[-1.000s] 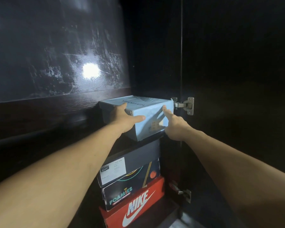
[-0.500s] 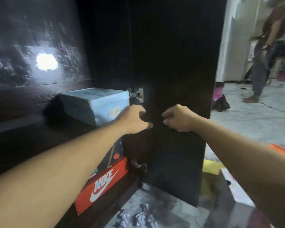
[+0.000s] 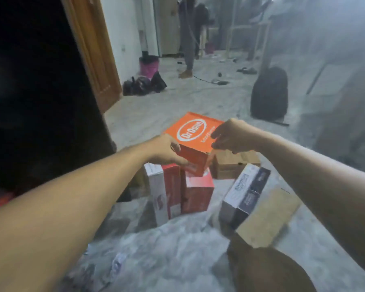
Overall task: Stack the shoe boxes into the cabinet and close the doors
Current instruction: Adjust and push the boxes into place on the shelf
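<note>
An orange shoe box [image 3: 193, 133] with a white oval logo on its lid is held above a cluster of boxes on the floor. My left hand [image 3: 167, 151] grips its near left side, fingers curled under the bottom edge. My right hand [image 3: 230, 137] grips the right edge of the lid. Below stand a white box [image 3: 157, 190] and two red boxes [image 3: 196, 191] on end. A white and dark blue box [image 3: 243, 191] leans to the right, with a tan box [image 3: 268, 218] beside it. The dark cabinet door [image 3: 40, 91] fills the left.
A cardboard box [image 3: 232, 165] sits behind the orange one. On the marble floor are a black backpack [image 3: 269, 93], black bags [image 3: 143, 84] and a pink bucket [image 3: 149, 65]. A person [image 3: 188, 36] stands at the back. A wooden door frame [image 3: 93, 51] lies behind the cabinet.
My view has swung right from the cabinet to the floor. Both hands left the cabinet, where the blue box stays, and now hold the orange box.
</note>
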{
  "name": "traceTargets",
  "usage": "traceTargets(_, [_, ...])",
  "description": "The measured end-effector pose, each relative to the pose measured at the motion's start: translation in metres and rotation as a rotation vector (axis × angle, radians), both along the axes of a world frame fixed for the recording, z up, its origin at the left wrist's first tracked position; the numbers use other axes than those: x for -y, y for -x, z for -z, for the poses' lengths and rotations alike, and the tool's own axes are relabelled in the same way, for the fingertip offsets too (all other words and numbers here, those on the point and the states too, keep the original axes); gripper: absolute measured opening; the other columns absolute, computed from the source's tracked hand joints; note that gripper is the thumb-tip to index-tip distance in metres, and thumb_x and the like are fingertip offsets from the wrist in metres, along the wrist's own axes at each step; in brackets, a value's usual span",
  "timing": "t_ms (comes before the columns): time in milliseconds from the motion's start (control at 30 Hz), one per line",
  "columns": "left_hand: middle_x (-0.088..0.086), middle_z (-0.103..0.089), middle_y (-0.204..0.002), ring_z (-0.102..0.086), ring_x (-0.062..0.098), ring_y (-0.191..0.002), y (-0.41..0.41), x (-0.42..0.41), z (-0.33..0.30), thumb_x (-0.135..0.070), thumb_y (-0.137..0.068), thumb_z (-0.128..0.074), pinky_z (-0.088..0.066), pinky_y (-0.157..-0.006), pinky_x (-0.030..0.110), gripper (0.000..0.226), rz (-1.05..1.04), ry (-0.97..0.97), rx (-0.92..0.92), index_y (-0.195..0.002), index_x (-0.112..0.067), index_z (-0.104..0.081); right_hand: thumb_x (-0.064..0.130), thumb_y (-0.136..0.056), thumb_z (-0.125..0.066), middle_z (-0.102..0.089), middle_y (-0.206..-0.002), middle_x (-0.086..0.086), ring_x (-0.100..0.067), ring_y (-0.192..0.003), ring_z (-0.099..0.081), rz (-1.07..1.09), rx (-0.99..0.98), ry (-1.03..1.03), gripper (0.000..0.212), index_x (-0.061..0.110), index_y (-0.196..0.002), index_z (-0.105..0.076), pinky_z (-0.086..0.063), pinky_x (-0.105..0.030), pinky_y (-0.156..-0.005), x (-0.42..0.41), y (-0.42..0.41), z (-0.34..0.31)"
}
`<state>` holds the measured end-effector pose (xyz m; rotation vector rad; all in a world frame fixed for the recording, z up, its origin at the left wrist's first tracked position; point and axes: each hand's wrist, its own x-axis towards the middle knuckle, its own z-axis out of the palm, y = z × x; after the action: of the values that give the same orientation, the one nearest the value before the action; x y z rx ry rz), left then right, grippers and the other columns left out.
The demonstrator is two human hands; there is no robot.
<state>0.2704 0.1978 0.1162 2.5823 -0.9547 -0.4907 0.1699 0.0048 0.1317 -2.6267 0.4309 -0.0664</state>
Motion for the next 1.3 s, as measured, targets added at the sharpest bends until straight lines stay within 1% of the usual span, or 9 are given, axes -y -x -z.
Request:
traceTargets(100, [0.003, -0.069, -0.111, -0.065, 0.019, -0.100, 0.023, 0.054, 0.034, -0.045, -0.071, -0.081, -0.052, -0.092, 0.034, 0.055, 0.097, 0.009, -0.080, -0.113, -0.012, -0.069, 0.021, -0.082, -0.075, -0.070, -0.098, -0.004, -0.021, -0.067, -0.064, 0.127, -0.039, -0.016, 0.030, 0.014, -0.111, -0.071, -0.059, -0.034, -0.068, 0.048, 0.042, 0.033])
traceTargets(367, [0.006, -0.059, -0.129, -0.059, 0.022, -0.113, 0.083, 0.139, 0.154, -0.046, -0.068, -0.082, -0.049, -0.098, 0.035, 0.079, 0.171, -0.060, -0.275, -0.133, -0.011, -0.054, 0.024, -0.085, -0.070, -0.069, -0.102, -0.010, -0.023, -0.074, -0.062, 0.386, -0.257, -0.185, 0.037, 0.011, -0.119, -0.065, -0.061, -0.043, -0.067, 0.123, 0.125, 0.131])
traceTargets(567, [0.003, -0.062, -0.120, -0.059, 0.022, -0.107, 0.122, 0.155, 0.222, -0.054, -0.051, -0.085, -0.050, -0.089, 0.035, 0.082, 0.198, -0.075, -0.292, -0.118, -0.019, -0.055, 0.019, -0.089, -0.060, -0.062, -0.117, -0.013, -0.029, -0.092, -0.064, 0.493, -0.310, -0.371, 0.045, 0.008, -0.133, -0.054, -0.061, -0.043, -0.067, 0.127, 0.147, 0.208])
traceTargets(733, [0.008, -0.032, -0.140, -0.034, 0.031, -0.132, 0.147, 0.162, 0.256, -0.071, -0.043, -0.080, -0.037, -0.106, 0.043, 0.137, 0.273, -0.225, -0.140, -0.150, -0.017, -0.012, 0.004, -0.086, -0.046, -0.060, -0.118, -0.017, -0.038, -0.094, -0.066, 0.609, -0.201, -0.478, 0.031, 0.008, -0.109, -0.066, -0.060, -0.041, -0.063, 0.123, 0.153, 0.246])
traceTargets(867, [0.008, -0.029, -0.131, -0.036, 0.032, -0.127, 0.169, 0.164, 0.264, -0.052, -0.056, -0.079, -0.041, -0.097, 0.040, 0.119, 0.251, -0.202, -0.026, -0.146, -0.020, -0.009, -0.003, -0.084, -0.046, -0.063, -0.110, -0.015, -0.035, -0.090, -0.067, 0.783, 0.009, -0.658, 0.033, 0.010, -0.113, -0.056, -0.058, -0.043, -0.064, 0.120, 0.165, 0.266])
traceTargets(1033, [0.001, -0.061, -0.115, -0.063, 0.019, -0.103, 0.173, 0.177, 0.267, -0.048, -0.048, -0.078, -0.055, -0.084, 0.031, 0.089, 0.017, 0.125, -0.558, -0.130, -0.034, -0.044, 0.034, -0.085, -0.067, -0.054, -0.121, -0.005, -0.030, -0.103, -0.058, 0.943, -0.124, -0.776, 0.062, 0.017, -0.135, -0.035, -0.050, -0.042, -0.059, 0.121, 0.193, 0.275])
traceTargets(1167, [-0.005, -0.072, -0.088, -0.066, 0.003, -0.065, 0.183, 0.174, 0.275, -0.015, -0.075, -0.074, -0.050, -0.051, 0.017, 0.047, -0.067, 0.235, -0.919, -0.119, -0.021, -0.060, 0.047, -0.083, -0.069, -0.053, -0.120, -0.002, -0.029, -0.104, -0.053, 0.977, -0.237, -0.959, 0.059, 0.020, -0.129, -0.042, -0.046, -0.042, -0.071, 0.114, 0.217, 0.279])
traceTargets(1233, [-0.003, -0.072, -0.096, -0.067, 0.006, -0.074, 0.189, 0.169, 0.283, -0.011, -0.076, -0.072, -0.049, -0.056, 0.016, 0.058, -0.068, 0.212, -0.968, -0.131, -0.016, -0.053, 0.046, -0.081, -0.071, -0.057, -0.121, 0.003, -0.028, -0.106, -0.056, 0.942, -0.261, -0.929, 0.057, 0.028, -0.129, -0.045, -0.049, -0.046, -0.080, 0.111, 0.228, 0.287])
traceTargets(1300, [-0.002, -0.066, -0.116, -0.066, 0.011, -0.094, 0.194, 0.166, 0.290, -0.018, -0.067, -0.074, -0.053, -0.069, 0.021, 0.103, -0.083, 0.186, -0.985, -0.152, -0.022, -0.016, 0.038, -0.079, -0.074, -0.059, -0.119, 0.006, -0.025, -0.106, -0.058, 0.929, -0.234, -0.876, 0.059, 0.031, -0.131, -0.047, -0.051, -0.047, -0.084, 0.109, 0.236, 0.296])
